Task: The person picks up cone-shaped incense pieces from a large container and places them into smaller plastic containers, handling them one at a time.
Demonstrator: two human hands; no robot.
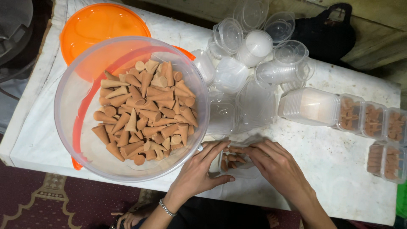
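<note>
A small clear plastic box (250,171) holding several brown cones sits at the table's near edge. My left hand (199,171) cups its left side, fingers spread along the wall. On the right side, my right hand (277,165) lays its fingertips over the cones (234,159) inside. To the left stands a big clear bowl (76,140) piled with brown cones (144,114).
An orange lid (95,25) lies behind the bowl. Empty clear cups, boxes and lids (254,63) crowd the table's far middle. A stack of empty boxes (307,106) and several filled boxes (373,121) line the right edge. A black bag (326,32) sits beyond the table.
</note>
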